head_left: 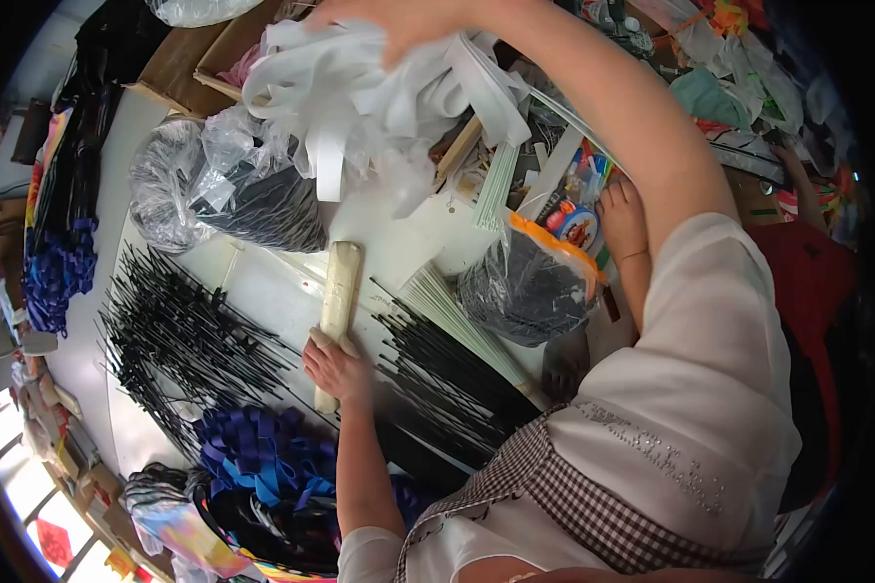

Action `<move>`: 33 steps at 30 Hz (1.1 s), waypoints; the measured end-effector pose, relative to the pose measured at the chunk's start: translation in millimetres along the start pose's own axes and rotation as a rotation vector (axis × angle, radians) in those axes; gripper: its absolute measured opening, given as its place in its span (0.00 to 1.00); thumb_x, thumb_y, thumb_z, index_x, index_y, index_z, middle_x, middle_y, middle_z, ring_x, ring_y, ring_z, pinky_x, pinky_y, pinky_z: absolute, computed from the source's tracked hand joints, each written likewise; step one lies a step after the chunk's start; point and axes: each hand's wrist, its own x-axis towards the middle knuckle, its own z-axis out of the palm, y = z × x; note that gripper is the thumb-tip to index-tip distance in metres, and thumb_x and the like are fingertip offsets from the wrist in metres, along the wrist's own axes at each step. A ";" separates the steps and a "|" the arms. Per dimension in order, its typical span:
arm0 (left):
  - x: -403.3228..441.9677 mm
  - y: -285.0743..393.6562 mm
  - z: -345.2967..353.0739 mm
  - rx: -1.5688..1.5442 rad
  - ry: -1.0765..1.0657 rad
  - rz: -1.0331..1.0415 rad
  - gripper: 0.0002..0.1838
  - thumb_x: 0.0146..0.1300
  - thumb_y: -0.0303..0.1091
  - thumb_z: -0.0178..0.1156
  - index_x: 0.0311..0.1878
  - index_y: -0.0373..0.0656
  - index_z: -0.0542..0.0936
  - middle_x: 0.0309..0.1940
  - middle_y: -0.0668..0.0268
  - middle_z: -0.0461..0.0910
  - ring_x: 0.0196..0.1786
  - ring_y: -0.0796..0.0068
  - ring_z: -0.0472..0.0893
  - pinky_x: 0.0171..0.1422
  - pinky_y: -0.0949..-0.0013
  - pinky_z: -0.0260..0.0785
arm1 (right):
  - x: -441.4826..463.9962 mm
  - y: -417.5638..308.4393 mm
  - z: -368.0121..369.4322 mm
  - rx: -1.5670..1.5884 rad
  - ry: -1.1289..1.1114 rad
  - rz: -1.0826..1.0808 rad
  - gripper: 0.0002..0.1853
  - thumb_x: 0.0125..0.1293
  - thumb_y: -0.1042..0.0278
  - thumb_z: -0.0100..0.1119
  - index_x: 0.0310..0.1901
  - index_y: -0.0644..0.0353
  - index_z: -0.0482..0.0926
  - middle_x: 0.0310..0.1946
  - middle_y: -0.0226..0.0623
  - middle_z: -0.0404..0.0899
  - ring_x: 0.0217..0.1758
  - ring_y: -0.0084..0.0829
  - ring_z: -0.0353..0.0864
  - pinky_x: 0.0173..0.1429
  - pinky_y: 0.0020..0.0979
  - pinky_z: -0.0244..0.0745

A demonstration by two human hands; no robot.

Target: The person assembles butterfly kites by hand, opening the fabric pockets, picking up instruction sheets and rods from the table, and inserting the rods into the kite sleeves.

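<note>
My left hand (pixel 334 367) is closed around the lower part of a pale wooden bar (pixel 340 291), which lies on the white table. At the top edge, my right hand (pixel 384 21) reaches over a heap of white elastic-like straps (pixel 360 83). Its thumb stands apart from the fingers, and part of the hand is cut off by the frame. Thin black rods (pixel 199 330) lie in a loose pile left of the bar. More black rods (pixel 447 364) lie to its right, beside a bundle of pale green strips (pixel 457 311).
Clear bags of black pieces stand behind the bar (pixel 262 204) and to the right (pixel 530 291). Blue straps (pixel 262 447) are heaped near my left forearm. Another person's hand (pixel 622 219) rests beside colourful packets (pixel 574 223). Cardboard boxes (pixel 180 63) stand at the back.
</note>
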 end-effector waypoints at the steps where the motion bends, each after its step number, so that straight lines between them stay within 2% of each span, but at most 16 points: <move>1: -0.2 0.0 -0.6 -0.004 -0.001 -0.001 0.31 0.66 0.50 0.51 0.67 0.41 0.66 0.55 0.57 0.70 0.58 0.53 0.69 0.61 0.55 0.60 | -19.8 -16.9 12.6 -0.116 0.038 -0.040 0.33 0.54 0.63 0.64 0.65 0.40 0.70 0.55 0.43 0.73 0.63 0.44 0.70 0.58 0.47 0.70; 3: 1.4 2.9 -5.0 -0.047 -0.064 -0.050 0.32 0.65 0.49 0.53 0.67 0.37 0.65 0.57 0.55 0.70 0.59 0.51 0.68 0.63 0.54 0.59 | -50.6 -58.5 33.1 -0.353 -0.199 0.039 0.36 0.51 0.67 0.65 0.66 0.45 0.71 0.62 0.42 0.67 0.68 0.38 0.64 0.66 0.45 0.61; 4: 2.2 4.7 -6.4 -0.067 -0.094 -0.072 0.33 0.65 0.48 0.54 0.66 0.35 0.65 0.58 0.54 0.69 0.60 0.51 0.67 0.63 0.53 0.58 | -52.2 -55.7 52.2 -0.355 -0.199 0.043 0.36 0.51 0.67 0.65 0.66 0.45 0.71 0.62 0.42 0.67 0.68 0.38 0.64 0.66 0.45 0.61; 6: 0.7 5.4 -2.8 -0.046 -0.060 -0.050 0.32 0.65 0.49 0.53 0.67 0.37 0.65 0.57 0.55 0.70 0.59 0.51 0.68 0.63 0.54 0.59 | -46.1 -49.9 98.3 -0.390 -0.197 0.274 0.36 0.52 0.63 0.65 0.67 0.45 0.70 0.63 0.39 0.66 0.71 0.38 0.59 0.71 0.48 0.51; 7: 1.0 4.4 -0.5 -0.023 -0.027 -0.030 0.32 0.66 0.50 0.51 0.67 0.39 0.65 0.56 0.56 0.70 0.58 0.52 0.68 0.62 0.54 0.60 | -39.2 -47.1 108.7 -0.385 -0.191 0.276 0.36 0.52 0.63 0.65 0.67 0.45 0.70 0.63 0.39 0.66 0.71 0.38 0.59 0.71 0.48 0.51; 10: -4.1 0.7 -2.1 0.010 -0.022 -0.004 0.31 0.67 0.51 0.49 0.67 0.40 0.66 0.55 0.57 0.70 0.57 0.53 0.69 0.61 0.55 0.60 | -17.9 -34.0 138.2 -0.570 -0.116 0.255 0.28 0.61 0.54 0.60 0.65 0.42 0.72 0.57 0.37 0.71 0.67 0.40 0.66 0.62 0.49 0.65; 11: -2.1 3.0 -2.7 0.005 -0.028 -0.010 0.31 0.68 0.51 0.49 0.67 0.40 0.66 0.55 0.56 0.70 0.57 0.53 0.69 0.61 0.55 0.60 | -12.7 -26.9 142.3 -0.567 -0.115 0.258 0.28 0.61 0.54 0.60 0.65 0.42 0.72 0.57 0.37 0.71 0.67 0.40 0.66 0.62 0.49 0.65; 14: 2.9 0.3 -1.1 0.002 -0.014 -0.009 0.31 0.68 0.52 0.48 0.67 0.40 0.65 0.54 0.56 0.70 0.57 0.53 0.69 0.61 0.55 0.61 | 7.1 -3.5 146.9 -0.309 -0.028 0.232 0.22 0.63 0.56 0.56 0.60 0.43 0.76 0.53 0.37 0.77 0.58 0.43 0.76 0.55 0.48 0.72; 15: 1.3 -0.1 1.2 0.000 -0.002 -0.006 0.31 0.68 0.52 0.48 0.67 0.40 0.65 0.54 0.56 0.70 0.57 0.53 0.69 0.61 0.55 0.61 | 16.9 -0.5 134.3 -0.308 -0.030 0.230 0.22 0.63 0.56 0.56 0.60 0.43 0.76 0.53 0.37 0.77 0.58 0.43 0.76 0.55 0.48 0.72; 17: -0.5 -2.4 1.6 0.004 0.006 0.003 0.31 0.69 0.52 0.47 0.67 0.40 0.65 0.54 0.56 0.70 0.57 0.53 0.69 0.61 0.55 0.61 | 33.5 6.3 98.9 -0.266 -0.215 0.220 0.20 0.63 0.59 0.55 0.57 0.46 0.79 0.48 0.42 0.82 0.49 0.45 0.81 0.49 0.45 0.76; 18: 0.6 -3.4 1.4 0.009 0.005 0.005 0.31 0.69 0.52 0.47 0.67 0.40 0.65 0.54 0.56 0.70 0.57 0.53 0.69 0.61 0.55 0.61 | 36.2 28.2 101.8 -0.263 -0.211 0.224 0.20 0.63 0.59 0.55 0.57 0.46 0.79 0.48 0.42 0.82 0.49 0.45 0.81 0.49 0.45 0.76; 19: 0.3 -1.9 1.5 0.010 0.004 0.002 0.31 0.69 0.52 0.47 0.67 0.40 0.65 0.54 0.56 0.70 0.57 0.52 0.69 0.61 0.55 0.61 | 40.6 62.4 109.7 0.318 -0.172 0.249 0.19 0.64 0.57 0.55 0.55 0.48 0.80 0.47 0.44 0.82 0.48 0.47 0.81 0.50 0.45 0.76; 20: -0.9 0.4 1.6 0.010 0.002 -0.003 0.31 0.69 0.52 0.47 0.67 0.40 0.65 0.54 0.56 0.70 0.56 0.52 0.69 0.61 0.55 0.61 | 39.6 65.1 103.0 0.899 -0.125 0.262 0.18 0.64 0.56 0.55 0.53 0.50 0.81 0.47 0.46 0.83 0.48 0.48 0.82 0.51 0.45 0.76; 33: -3.1 -2.2 6.1 0.015 0.014 -0.002 0.32 0.69 0.53 0.47 0.67 0.39 0.65 0.54 0.55 0.71 0.56 0.51 0.69 0.60 0.54 0.61 | 41.3 57.7 89.9 0.531 -0.078 0.254 0.18 0.62 0.56 0.56 0.52 0.52 0.81 0.46 0.46 0.83 0.48 0.47 0.81 0.51 0.44 0.76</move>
